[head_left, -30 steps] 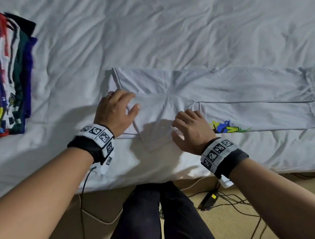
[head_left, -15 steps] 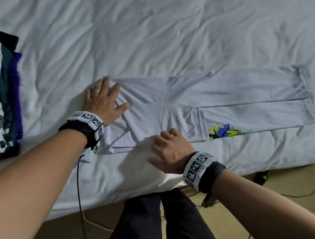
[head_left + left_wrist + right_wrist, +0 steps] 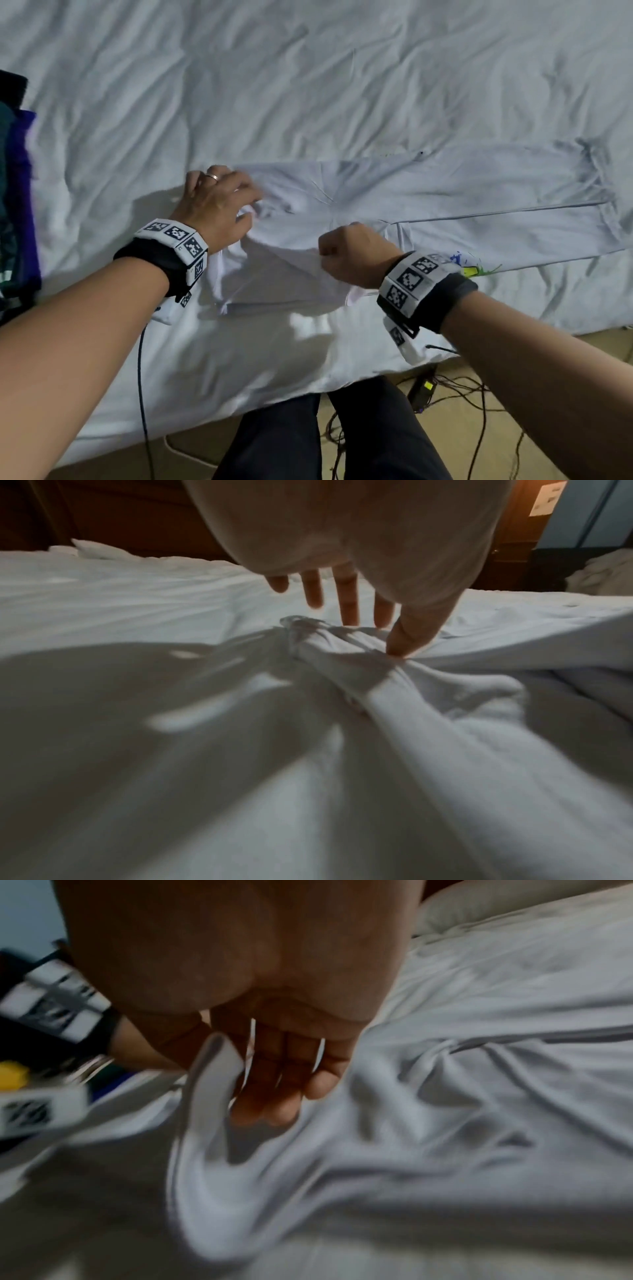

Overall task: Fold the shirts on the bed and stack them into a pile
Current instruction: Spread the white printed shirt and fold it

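I see the white shirt (image 3: pixel 428 202) near the bed (image 3: pixel 308 85) edge, long axis left-right, hem end pointing right; right hand (image 3: pixel 352 255) grip pinches a lifted fold. Left hand (image 3: pixel 215 202) grip bunches the collar-end fabric, thumb pressing in.

Bare forearms end in black wristbands, each wrapped by a white block band printed with black square code markers, on the left hand (image 3: pixel 215 202) and right hand (image 3: pixel 352 253). A ring (image 3: pixel 213 176) circles one left finger. A dark cable (image 3: pixel 142 377) trails from the left band. Dark trousers (image 3: pixel 329 438) cover the legs.
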`<move>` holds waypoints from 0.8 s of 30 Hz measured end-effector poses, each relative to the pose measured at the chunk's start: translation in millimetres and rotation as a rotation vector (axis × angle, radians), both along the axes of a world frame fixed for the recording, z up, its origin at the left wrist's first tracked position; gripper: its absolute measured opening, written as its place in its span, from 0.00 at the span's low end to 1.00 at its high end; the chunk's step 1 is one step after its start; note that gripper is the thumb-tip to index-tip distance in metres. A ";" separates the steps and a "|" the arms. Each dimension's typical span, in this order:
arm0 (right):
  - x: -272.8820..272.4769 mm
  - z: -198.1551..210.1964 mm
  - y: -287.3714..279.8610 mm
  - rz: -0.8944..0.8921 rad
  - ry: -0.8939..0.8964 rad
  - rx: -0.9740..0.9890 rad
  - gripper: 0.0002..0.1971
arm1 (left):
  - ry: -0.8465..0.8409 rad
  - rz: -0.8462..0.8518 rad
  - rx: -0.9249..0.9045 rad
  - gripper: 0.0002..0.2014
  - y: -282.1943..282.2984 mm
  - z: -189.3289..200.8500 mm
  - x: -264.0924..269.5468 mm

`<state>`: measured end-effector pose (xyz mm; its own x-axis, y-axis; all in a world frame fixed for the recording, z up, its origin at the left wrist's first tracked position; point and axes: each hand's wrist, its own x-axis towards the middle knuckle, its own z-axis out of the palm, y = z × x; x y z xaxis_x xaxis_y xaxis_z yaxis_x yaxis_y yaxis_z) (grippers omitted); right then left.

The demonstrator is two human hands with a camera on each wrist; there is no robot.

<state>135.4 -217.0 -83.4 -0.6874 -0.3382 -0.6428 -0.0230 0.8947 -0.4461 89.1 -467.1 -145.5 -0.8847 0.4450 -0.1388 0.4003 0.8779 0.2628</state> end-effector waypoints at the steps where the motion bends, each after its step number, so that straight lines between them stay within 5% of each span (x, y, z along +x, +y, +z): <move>1: -13.6 0.6 9.8 -0.079 0.025 -0.017 0.06 | -0.005 0.032 0.034 0.13 -1.3 -0.3 -1.8; 8: -86.4 -22.9 67.7 -0.391 0.237 0.056 0.09 | -0.088 0.184 0.049 0.27 -0.8 -5.0 -12.3; 24: -117.2 -64.8 85.3 -0.404 0.378 0.081 0.11 | -0.024 0.534 -0.037 0.07 20.5 -17.3 -31.5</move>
